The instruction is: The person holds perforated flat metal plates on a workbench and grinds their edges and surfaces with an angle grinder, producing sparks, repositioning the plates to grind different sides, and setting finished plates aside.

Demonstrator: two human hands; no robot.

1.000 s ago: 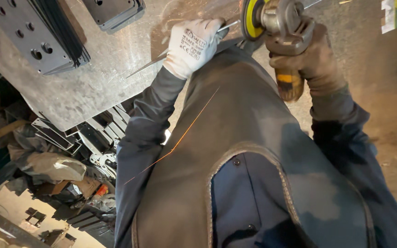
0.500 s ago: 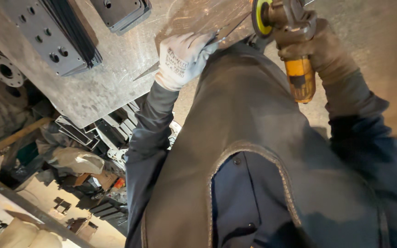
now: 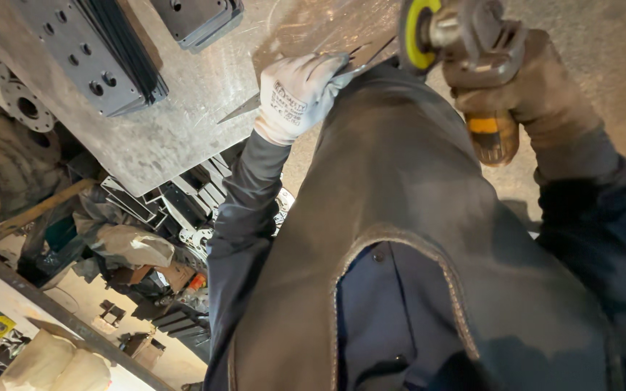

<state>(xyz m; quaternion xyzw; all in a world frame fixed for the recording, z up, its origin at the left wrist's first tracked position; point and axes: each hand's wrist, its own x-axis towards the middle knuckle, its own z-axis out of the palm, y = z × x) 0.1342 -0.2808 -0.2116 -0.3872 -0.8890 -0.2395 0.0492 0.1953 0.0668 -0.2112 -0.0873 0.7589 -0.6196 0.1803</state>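
Upper middle of the frame: a thin, pointed metal strip [image 3: 291, 90] is seen lying flat on the grey steel bench [image 3: 182, 123], running from a sharp tip near the bench's lower edge up toward the top centre.
Left hand [image 3: 295, 98]: a white knit work glove is worn; the fingers [image 3: 327, 69] are curled down and pressed onto the metal strip, pinning it against the bench top.
Right hand [image 3: 537, 94]: a brown leather glove is worn; the fingers are wrapped tight around the body of an angle grinder [image 3: 472, 65], at the upper right of the frame.
Angle grinder: a yellow-rimmed disc [image 3: 414, 32] is carried at its head, just right of the strip's upper end; whether the disc touches the metal cannot be told. A yellow and dark body is seen pointing down from under the glove.
Upper left of the frame: a stack of dark drilled steel plates [image 3: 96, 61] is set on the bench, with a second, smaller stack [image 3: 197, 20] near the top edge.
Left edge: round flanges with bolt holes [image 3: 19, 101] are seen beside the bench.
Lower left: metal sections and offcuts [image 3: 175, 206] are piled under the bench edge.
Centre and lower right: a brown leather apron [image 3: 414, 239] over dark blue sleeves is seen filling the view.
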